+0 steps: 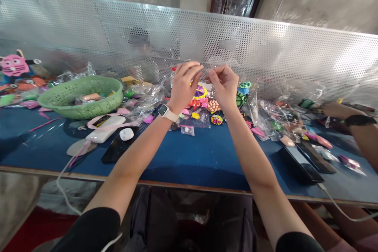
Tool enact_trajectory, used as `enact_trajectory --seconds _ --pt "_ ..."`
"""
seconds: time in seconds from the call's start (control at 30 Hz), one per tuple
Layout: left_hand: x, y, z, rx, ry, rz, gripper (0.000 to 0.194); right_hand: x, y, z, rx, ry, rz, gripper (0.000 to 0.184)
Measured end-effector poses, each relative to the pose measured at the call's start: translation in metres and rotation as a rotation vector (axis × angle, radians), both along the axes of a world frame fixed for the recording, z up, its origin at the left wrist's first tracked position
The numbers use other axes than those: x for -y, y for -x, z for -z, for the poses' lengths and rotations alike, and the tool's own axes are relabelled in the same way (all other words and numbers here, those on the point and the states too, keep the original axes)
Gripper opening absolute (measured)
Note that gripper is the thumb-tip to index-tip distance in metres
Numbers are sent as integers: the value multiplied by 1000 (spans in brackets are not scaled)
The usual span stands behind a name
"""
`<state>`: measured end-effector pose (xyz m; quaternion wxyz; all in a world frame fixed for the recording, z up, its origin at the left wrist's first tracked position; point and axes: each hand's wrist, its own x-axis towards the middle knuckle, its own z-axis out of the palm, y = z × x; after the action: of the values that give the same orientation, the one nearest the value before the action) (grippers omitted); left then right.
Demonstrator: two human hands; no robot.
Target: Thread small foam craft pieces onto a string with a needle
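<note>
Both my arms reach out over the blue table (189,157). My left hand (183,86), with a pale watch (165,112) on its wrist, is raised with fingers pinched. My right hand (223,86) faces it, also pinched. Between their fingertips stretches a small clear plastic bag (206,70), hard to make out against the perforated metal screen (265,55). Below the hands lie colourful foam shapes (203,104) and more clear bags (190,124).
A green plastic basket (84,96) stands at the left, with a white power bank (104,129), a white earbud case (126,134) and a dark phone (116,150) near it. Two dark phones (305,161) lie at the right. Another person's arm (351,120) rests at the far right.
</note>
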<state>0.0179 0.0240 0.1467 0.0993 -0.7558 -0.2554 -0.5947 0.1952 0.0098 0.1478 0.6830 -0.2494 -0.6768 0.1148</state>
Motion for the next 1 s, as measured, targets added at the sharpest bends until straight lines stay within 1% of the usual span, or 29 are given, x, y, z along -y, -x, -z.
enact_trajectory --seconds 0.1,0.17,0.3,0.43,0.5,0.6,0.7,0.77,0.83,0.93,1.0 --pt "4 1 -2 -6 36 39 27 -5 -3 1 13 -49 -25 41" --pt "5 1 -4 7 82 96 28 -8 -4 2 16 -65 -42 42" --pt "0 0 -6 84 234 299 28 -12 -6 3 26 -73 -64 41" --pt "-6 0 -7 183 395 500 30 -14 -8 4 40 -62 -50 41" --pt "-8 0 -7 201 461 562 31 -13 -9 4 41 -49 -50 42" --pt "-10 -1 -6 210 550 658 26 -12 -9 2 36 -32 -58 43" --pt "-12 0 -4 201 590 721 22 -11 -9 1 24 -13 -51 44" --pt "-14 1 -4 183 570 706 27 -10 -9 1 18 3 -49 43" --pt "-12 2 -5 156 505 631 35 -9 -9 1 16 17 -45 42" --pt "-4 3 -9 109 322 417 44 -8 -7 2 11 14 -30 41" --pt "3 3 -10 75 183 265 46 -8 -6 2 13 11 -20 40"
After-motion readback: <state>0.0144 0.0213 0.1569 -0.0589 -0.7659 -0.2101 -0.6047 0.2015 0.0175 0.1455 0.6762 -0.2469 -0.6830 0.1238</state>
